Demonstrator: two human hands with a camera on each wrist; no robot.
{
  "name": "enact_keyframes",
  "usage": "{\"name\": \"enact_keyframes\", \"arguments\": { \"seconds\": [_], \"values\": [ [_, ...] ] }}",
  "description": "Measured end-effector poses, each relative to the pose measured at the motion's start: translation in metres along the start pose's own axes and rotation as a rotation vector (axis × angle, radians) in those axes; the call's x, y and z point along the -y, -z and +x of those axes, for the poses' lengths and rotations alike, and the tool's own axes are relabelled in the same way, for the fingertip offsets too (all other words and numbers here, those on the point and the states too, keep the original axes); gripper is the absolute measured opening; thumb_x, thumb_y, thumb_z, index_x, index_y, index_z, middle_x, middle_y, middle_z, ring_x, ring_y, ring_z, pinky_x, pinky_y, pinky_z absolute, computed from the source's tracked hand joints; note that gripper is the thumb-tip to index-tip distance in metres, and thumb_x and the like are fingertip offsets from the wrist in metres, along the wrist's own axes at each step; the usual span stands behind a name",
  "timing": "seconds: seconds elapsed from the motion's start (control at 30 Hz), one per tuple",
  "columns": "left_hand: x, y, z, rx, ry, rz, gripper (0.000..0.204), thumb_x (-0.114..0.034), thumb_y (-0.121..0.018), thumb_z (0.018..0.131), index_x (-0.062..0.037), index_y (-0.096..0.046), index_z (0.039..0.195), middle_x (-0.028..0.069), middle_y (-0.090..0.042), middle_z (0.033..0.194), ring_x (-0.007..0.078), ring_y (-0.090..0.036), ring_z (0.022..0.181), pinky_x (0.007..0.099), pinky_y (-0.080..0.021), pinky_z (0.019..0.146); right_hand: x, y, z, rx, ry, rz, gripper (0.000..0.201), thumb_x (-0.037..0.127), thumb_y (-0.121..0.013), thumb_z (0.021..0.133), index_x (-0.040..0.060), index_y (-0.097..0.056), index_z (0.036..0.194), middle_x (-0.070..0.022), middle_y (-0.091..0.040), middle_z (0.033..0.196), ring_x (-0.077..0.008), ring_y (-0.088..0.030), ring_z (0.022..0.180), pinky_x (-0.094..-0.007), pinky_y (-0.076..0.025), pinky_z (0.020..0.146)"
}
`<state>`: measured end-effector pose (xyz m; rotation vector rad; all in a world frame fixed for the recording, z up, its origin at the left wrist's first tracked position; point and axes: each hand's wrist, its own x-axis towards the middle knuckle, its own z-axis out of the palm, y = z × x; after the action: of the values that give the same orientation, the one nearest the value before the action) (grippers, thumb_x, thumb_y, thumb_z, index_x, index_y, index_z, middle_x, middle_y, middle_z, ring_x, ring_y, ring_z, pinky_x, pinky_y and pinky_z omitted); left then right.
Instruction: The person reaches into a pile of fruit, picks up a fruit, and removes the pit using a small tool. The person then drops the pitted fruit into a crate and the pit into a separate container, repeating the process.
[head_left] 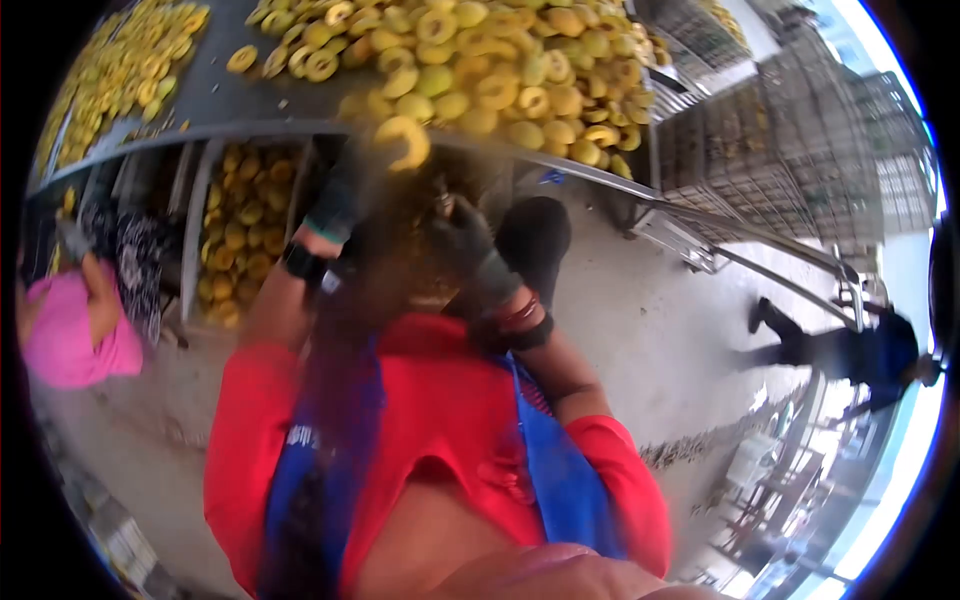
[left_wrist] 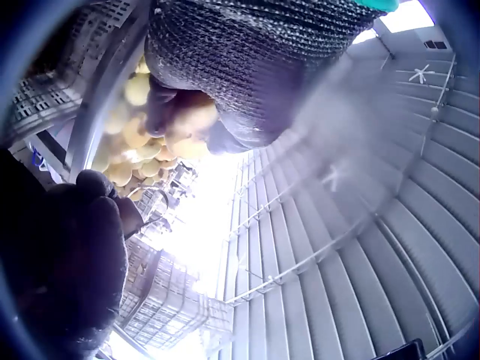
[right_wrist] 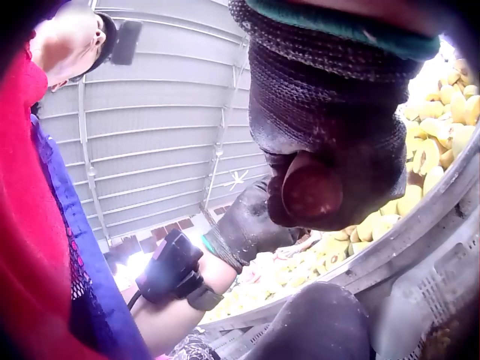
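Observation:
My left hand (head_left: 338,200), in a dark knit glove, holds a yellow peach half (head_left: 403,143) by the table's front edge. In the left wrist view the peach half (left_wrist: 191,124) lies between its thumb and fingers. My right hand (head_left: 465,245), also gloved, is a little lower and to the right, gripping a small tool with a wooden handle (left_wrist: 130,216). A thin metal loop (left_wrist: 160,204) shows at the tool's end. From the right wrist, the handle's round butt (right_wrist: 311,189) sticks out of the fist.
Peach halves (head_left: 500,70) lie heaped on the metal-edged table (head_left: 270,105). Below it stands a crate (head_left: 203,200) of fruit. Stacked crates (head_left: 770,150) rise at the right. A person in pink (head_left: 80,330) is at the left; another in dark clothes (head_left: 860,345) is at the far right.

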<state>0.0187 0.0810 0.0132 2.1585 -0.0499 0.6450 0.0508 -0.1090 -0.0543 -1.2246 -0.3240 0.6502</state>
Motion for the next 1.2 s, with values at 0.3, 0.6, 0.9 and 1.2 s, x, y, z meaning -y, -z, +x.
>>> {"name": "enact_keyframes", "arguments": {
  "seconds": [0.3,0.6,0.9,1.2],
  "values": [
    [0.044,-0.018,-0.025,0.049,0.099,-0.183,0.032,-0.014,-0.051,0.093,-0.0004,-0.052,0.122,0.0155,-0.054,0.121,0.0226,-0.055,0.111,0.0313,-0.042,0.095,0.046,-0.029,0.000,0.024,-0.036,-0.284,0.010,0.010,-0.057,0.086,0.0031,-0.055,0.093,-0.0022,-0.056,0.065,-0.0080,-0.051,0.049,-0.0239,-0.041,0.043],
    [0.029,-0.019,-0.028,-0.010,0.046,-0.153,0.033,-0.023,-0.052,0.094,0.0000,-0.052,0.118,0.0113,-0.060,0.108,0.0180,-0.058,0.101,0.0285,-0.045,0.088,0.061,-0.041,-0.005,0.029,-0.123,-0.186,0.013,0.012,-0.057,0.088,0.0020,-0.057,0.097,-0.0025,-0.061,0.076,-0.0082,-0.055,0.060,-0.0241,-0.044,0.050],
    [-0.009,-0.037,-0.023,-0.200,0.191,-0.314,0.040,-0.031,-0.051,0.095,-0.0017,-0.047,0.122,0.0102,-0.059,0.112,0.0161,-0.057,0.100,0.0296,-0.047,0.086,0.041,-0.043,0.000,-0.011,-0.044,-0.209,0.014,0.010,-0.057,0.085,0.0005,-0.057,0.097,-0.0042,-0.062,0.076,-0.0120,-0.059,0.067,-0.0287,-0.048,0.060],
    [-0.011,-0.037,-0.024,-0.175,0.100,-0.412,0.033,-0.021,-0.049,0.091,-0.0012,-0.049,0.118,0.0130,-0.058,0.112,0.0221,-0.058,0.100,0.0335,-0.047,0.088,0.070,-0.048,-0.009,0.097,-0.224,-0.132,0.012,0.013,-0.054,0.087,0.0033,-0.054,0.095,-0.0035,-0.056,0.067,-0.0122,-0.051,0.045,-0.0252,-0.040,0.041]
  ]
}}
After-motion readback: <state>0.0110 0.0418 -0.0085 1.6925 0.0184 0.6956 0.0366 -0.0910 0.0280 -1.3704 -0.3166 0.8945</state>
